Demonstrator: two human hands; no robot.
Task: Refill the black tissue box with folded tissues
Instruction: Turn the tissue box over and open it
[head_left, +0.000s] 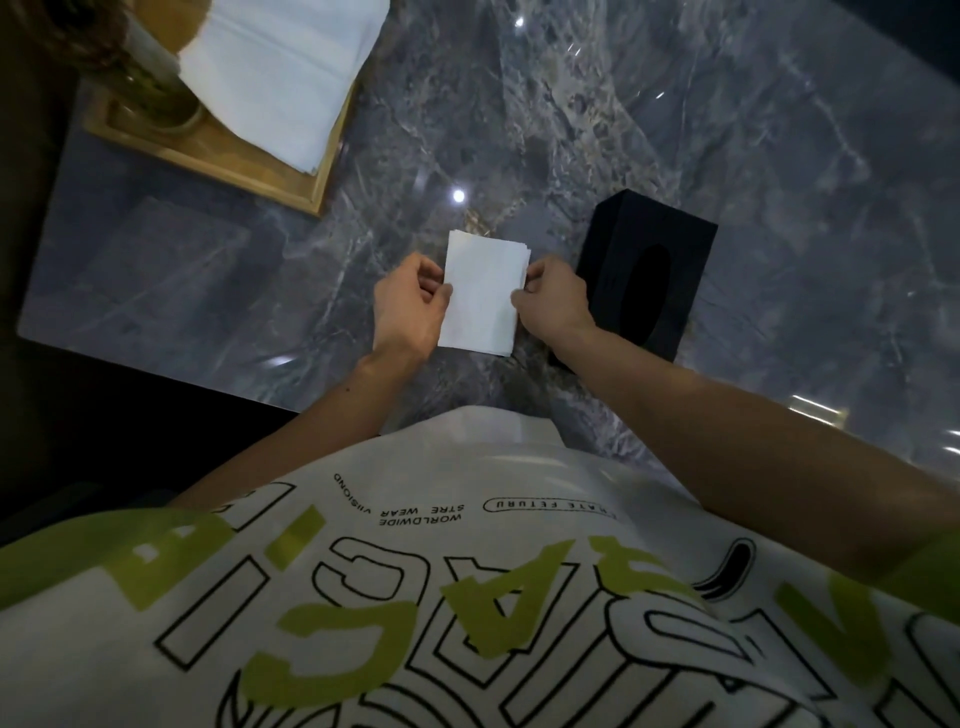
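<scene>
A small stack of folded white tissues (482, 293) lies on the grey marble table in front of me. My left hand (410, 306) pinches its left edge and my right hand (551, 301) pinches its right edge. The black tissue box (644, 270) stands just right of the stack, its oval slot facing up, and my right wrist partly covers its near corner. A larger pile of unfolded white tissues (280, 73) rests on a wooden tray at the far left.
The wooden tray (218, 166) also holds a glass vase (156, 98) with plant stems. The table's near edge (156, 364) runs diagonally at the left. My white and green shirt fills the bottom of the view.
</scene>
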